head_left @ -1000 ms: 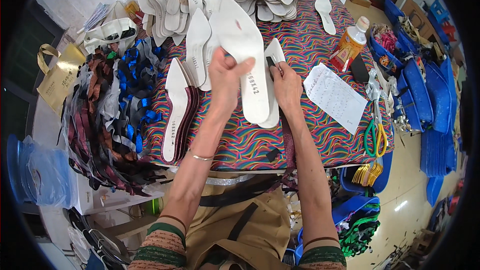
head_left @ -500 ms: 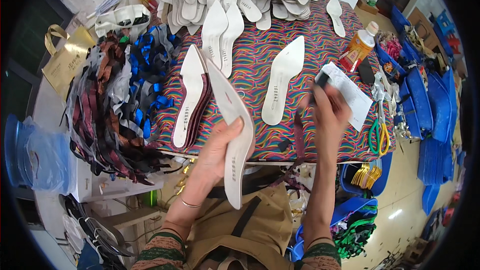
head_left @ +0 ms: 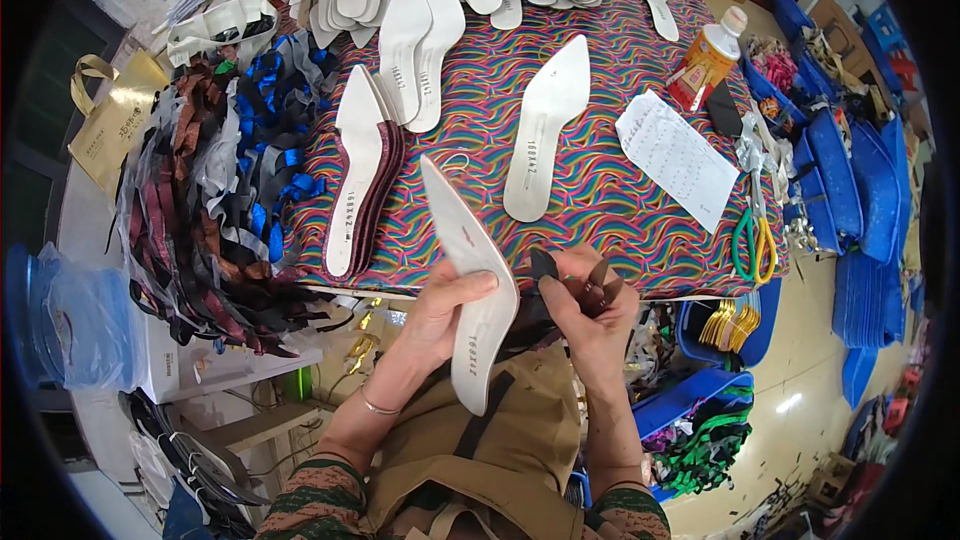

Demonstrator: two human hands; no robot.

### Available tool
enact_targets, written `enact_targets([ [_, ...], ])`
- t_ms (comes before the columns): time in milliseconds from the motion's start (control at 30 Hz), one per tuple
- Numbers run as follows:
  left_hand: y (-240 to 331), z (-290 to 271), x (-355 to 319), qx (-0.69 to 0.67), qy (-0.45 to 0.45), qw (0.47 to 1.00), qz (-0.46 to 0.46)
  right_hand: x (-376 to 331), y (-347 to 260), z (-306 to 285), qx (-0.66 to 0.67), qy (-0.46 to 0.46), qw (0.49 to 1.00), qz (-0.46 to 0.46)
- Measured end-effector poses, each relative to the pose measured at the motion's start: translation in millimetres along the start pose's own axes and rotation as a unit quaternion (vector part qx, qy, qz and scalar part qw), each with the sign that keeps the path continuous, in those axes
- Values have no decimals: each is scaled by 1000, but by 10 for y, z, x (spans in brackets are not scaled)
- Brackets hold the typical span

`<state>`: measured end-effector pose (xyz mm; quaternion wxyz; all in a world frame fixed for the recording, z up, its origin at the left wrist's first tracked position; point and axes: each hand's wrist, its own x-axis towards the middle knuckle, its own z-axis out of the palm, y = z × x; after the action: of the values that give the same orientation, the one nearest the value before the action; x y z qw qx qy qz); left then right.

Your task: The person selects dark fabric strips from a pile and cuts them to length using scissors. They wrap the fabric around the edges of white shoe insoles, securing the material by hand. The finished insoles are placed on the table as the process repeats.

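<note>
While your left hand [head_left: 438,312] stays clamped on white insole [head_left: 478,335], your right hand [head_left: 596,318] has swung in, grip pinching dark strip [head_left: 542,267], bringing both pieces close together.

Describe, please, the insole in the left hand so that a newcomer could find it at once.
Start at the multicoloured, wavy-patterned table. Over its near edge, the left hand grips a pale insole. Unlike the white insoles lying on the table, this one is held in the air.
</note>
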<state>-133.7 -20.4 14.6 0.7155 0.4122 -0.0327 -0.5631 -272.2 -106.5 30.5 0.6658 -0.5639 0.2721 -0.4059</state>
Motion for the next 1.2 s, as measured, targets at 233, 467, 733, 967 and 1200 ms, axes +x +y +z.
enact_targets([
  [233,46,55,-114,132,-24,988,72,-48,73,-65,13,12,998,68],
  [467,60,65,-112,179,-19,981,72,-78,97,-40,18,11,998,64],
  [733,106,90,-131,208,-9,976,61,-35,4,-123,-22,-33,999,36],
  [967,51,167,-138,209,-41,974,73,105,-72,-213,29,-62,991,113],
  [1200,-2,272,-72,169,11,981,94,62,-17,-27,-66,14,997,30],
])
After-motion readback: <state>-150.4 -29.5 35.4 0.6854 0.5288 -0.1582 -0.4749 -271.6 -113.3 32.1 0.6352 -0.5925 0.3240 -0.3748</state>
